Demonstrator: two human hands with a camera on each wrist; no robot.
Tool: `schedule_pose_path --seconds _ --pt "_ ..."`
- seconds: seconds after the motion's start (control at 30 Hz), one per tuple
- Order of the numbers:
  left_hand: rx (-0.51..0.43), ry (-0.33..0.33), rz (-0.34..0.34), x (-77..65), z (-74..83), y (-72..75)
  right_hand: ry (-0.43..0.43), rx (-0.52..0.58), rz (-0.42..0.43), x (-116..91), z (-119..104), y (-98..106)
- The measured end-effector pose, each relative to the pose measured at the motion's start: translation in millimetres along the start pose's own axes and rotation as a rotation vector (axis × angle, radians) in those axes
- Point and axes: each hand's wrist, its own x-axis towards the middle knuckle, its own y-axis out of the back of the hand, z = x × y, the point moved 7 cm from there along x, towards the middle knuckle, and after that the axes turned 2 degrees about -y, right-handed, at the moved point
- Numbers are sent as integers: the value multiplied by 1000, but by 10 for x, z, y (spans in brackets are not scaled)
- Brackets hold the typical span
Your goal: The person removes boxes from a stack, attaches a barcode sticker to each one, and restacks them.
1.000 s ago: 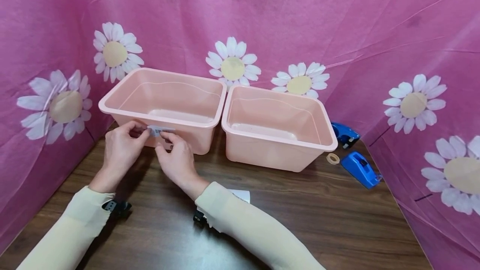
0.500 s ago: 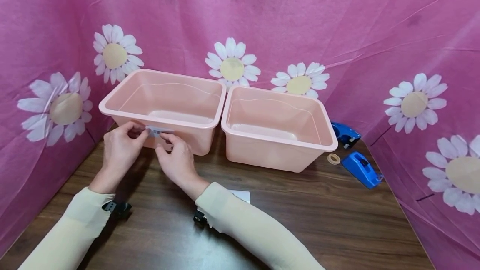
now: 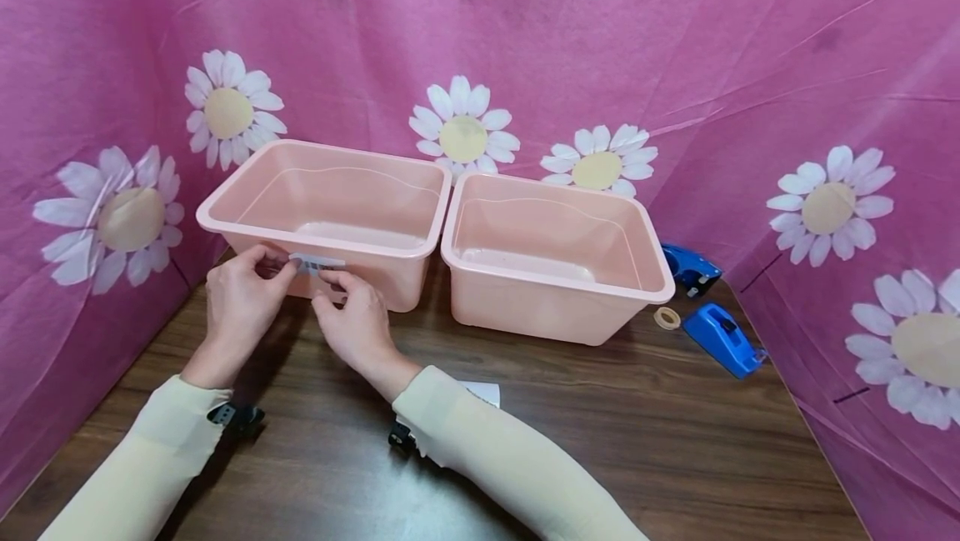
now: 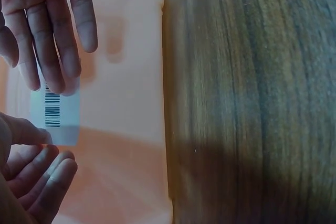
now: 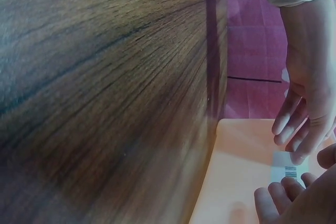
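Note:
A white barcode label lies at the front wall of the left pink bin, just under its rim. In the head view my left hand is at the label's left end, its thumb tip on that edge and its other fingers curled behind. My right hand reaches the label's other end. In the left wrist view its fingers are fairly straight and overlap the label, while its thumb stands apart from them. They hide part of the label. The barcode shows between the two hands.
A second pink bin stands right of the first. Beyond it lie a blue tape dispenser, a small beige ring and another blue tool. A white piece of paper sits partly behind my right sleeve.
The label has tilted slightly and shifted a little left between my hands. Both hands keep nearly the same place at the left bin.

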Motion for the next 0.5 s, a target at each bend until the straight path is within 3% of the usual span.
schedule_pose_path --seconds 0.5 --pt "-2 -28 14 -28 -14 15 -13 29 -16 -6 7 -5"
